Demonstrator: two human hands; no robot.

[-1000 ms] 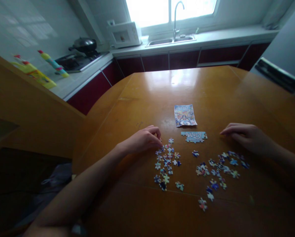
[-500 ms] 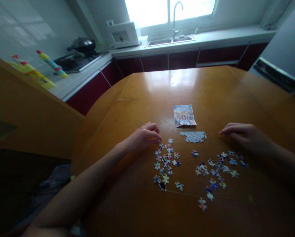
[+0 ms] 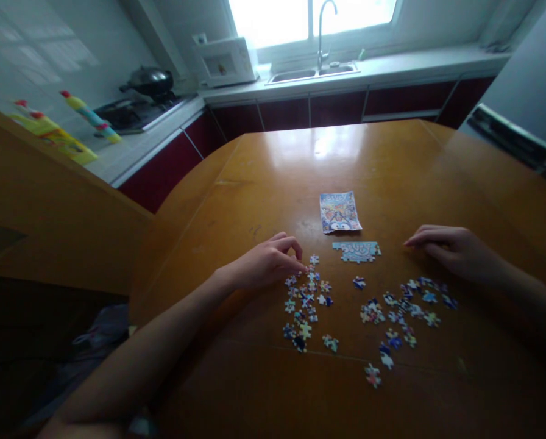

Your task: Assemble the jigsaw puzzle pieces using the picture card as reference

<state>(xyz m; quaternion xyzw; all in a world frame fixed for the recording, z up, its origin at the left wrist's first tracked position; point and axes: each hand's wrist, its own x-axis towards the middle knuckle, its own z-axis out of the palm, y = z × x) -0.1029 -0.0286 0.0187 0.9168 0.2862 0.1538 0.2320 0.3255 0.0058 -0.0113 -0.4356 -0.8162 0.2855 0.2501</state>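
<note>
My left hand (image 3: 273, 261) is at the upper end of a loose group of jigsaw pieces (image 3: 308, 300). Its index finger is arched and the thumb reaches out to touch or nearly touch a piece there; the fingers are apart and no piece is lifted. To the right, my right hand (image 3: 444, 247) rests on its side on the table, fingers loosely stretched, holding nothing. Between the hands lies a joined strip of light blue puzzle (image 3: 358, 251). Just behind it is a creased picture sheet (image 3: 339, 212). A single dark blue and white piece (image 3: 359, 282) lies below the strip.
A second scatter of jigsaw pieces (image 3: 407, 311) spreads below my right hand on the wooden table (image 3: 273, 183). One reddish piece (image 3: 372, 375) lies nearest me. Beyond the table stand a counter with a sink (image 3: 295, 75), a white microwave (image 3: 227, 61) and a wok (image 3: 149, 82).
My left hand has shifted slightly right and toward me, its thumb extending over the upper pieces and the index finger arching. My right hand stays where it was.
</note>
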